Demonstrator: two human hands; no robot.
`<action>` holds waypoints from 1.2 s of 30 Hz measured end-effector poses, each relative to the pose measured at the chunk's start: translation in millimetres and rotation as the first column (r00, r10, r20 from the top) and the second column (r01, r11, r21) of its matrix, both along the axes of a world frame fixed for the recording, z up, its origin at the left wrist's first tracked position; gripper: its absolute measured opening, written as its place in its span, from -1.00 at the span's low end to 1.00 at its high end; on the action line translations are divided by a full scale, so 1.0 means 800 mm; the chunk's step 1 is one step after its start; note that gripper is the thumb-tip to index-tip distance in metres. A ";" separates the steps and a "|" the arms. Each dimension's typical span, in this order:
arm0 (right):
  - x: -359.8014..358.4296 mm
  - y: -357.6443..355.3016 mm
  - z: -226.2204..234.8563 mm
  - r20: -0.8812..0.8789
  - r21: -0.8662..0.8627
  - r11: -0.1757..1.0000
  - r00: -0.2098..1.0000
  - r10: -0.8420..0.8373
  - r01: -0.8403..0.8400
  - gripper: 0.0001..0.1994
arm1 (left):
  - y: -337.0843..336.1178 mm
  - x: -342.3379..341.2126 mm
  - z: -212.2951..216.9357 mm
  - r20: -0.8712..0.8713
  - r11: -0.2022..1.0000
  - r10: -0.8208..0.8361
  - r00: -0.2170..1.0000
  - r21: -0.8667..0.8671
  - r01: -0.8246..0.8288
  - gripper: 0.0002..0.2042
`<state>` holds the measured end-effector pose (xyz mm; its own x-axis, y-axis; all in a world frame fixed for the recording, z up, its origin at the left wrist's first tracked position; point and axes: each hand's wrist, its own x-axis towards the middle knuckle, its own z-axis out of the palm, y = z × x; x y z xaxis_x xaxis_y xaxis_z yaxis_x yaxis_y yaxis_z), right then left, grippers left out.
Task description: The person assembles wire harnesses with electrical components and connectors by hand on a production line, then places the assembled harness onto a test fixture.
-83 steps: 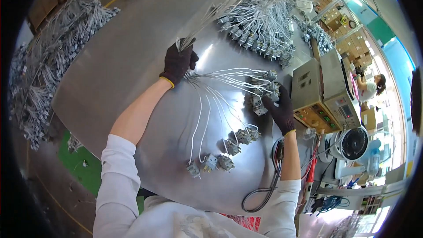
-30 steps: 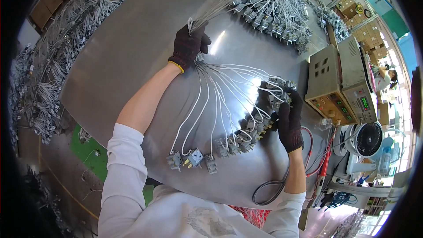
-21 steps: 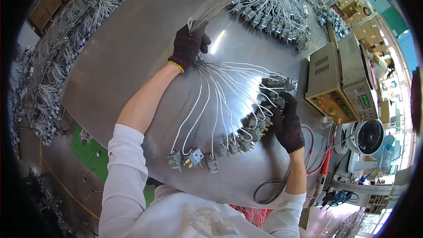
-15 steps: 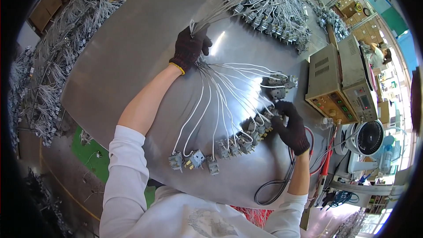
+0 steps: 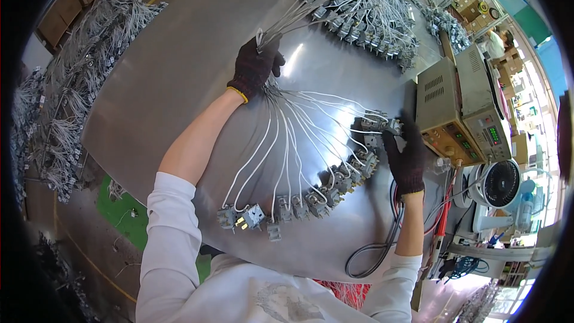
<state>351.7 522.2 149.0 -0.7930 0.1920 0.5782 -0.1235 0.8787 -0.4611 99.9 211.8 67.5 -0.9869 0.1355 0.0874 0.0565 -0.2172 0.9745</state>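
My left hand (image 5: 256, 63), in a dark knitted glove with a yellow cuff edge, is closed around a bundle of white cables (image 5: 286, 19). Below the fist, the cables fan out across the metal table to a curved row of grey connector blocks (image 5: 318, 201). One block (image 5: 251, 216) at the near left end shows brass prongs. My right hand (image 5: 408, 152), in a matching glove, is at the far right end of the row. Its thumb and fingers are apart, beside a grey block (image 5: 393, 126) that they seem to touch.
More cabled blocks (image 5: 371, 30) lie heaped at the table's (image 5: 173, 84) far side. Two bench instruments (image 5: 454, 110) stand at the right, with a small fan (image 5: 501, 185) nearer me. Looped black leads (image 5: 365, 263) lie at the near right. Cable heaps (image 5: 89, 66) hang at left.
My right hand has moved away from me, from the middle blocks to the far right end. The near blocks have shifted slightly left. The instrument displays are now lit green. My left hand keeps its grip.
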 end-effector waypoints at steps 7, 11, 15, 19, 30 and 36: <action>0.029 -0.035 0.037 0.014 0.398 0.916 0.998 -0.063 0.053 -0.60 | -0.001 0.007 0.005 -0.004 0.998 0.016 1.000 -0.059 -0.016 -0.68; 0.050 -0.054 0.025 0.236 0.030 1.000 0.972 -0.002 -0.005 -0.57 | -0.001 0.007 0.001 0.020 1.000 -0.001 1.000 -0.028 0.002 -0.69; 0.060 -0.032 0.008 0.359 -0.412 0.911 0.912 0.195 -0.033 -0.55 | 0.001 0.010 0.016 0.015 0.995 0.016 1.000 -0.099 -0.015 -0.70; 0.051 -0.036 0.019 0.428 -0.675 0.724 0.873 0.232 0.138 -0.56 | 0.002 0.006 0.003 0.011 0.997 -0.007 1.000 -0.077 0.008 -0.71; 0.022 0.001 0.030 0.176 0.040 0.987 0.974 0.143 -0.152 -0.60 | -0.003 0.001 -0.005 -0.212 0.995 0.011 0.977 -0.092 -0.031 -0.75; 0.000 0.020 -0.022 0.236 -0.215 0.946 0.927 0.291 -0.243 -0.51 | 0.018 0.009 0.000 -0.071 0.995 -0.097 0.993 -0.003 0.097 -0.69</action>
<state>351.7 538.4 131.1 -0.9470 0.0326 0.3194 -0.1957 0.7299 -0.6549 107.5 226.3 67.7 -0.9604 0.2298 0.1574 0.1047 -0.2256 0.9686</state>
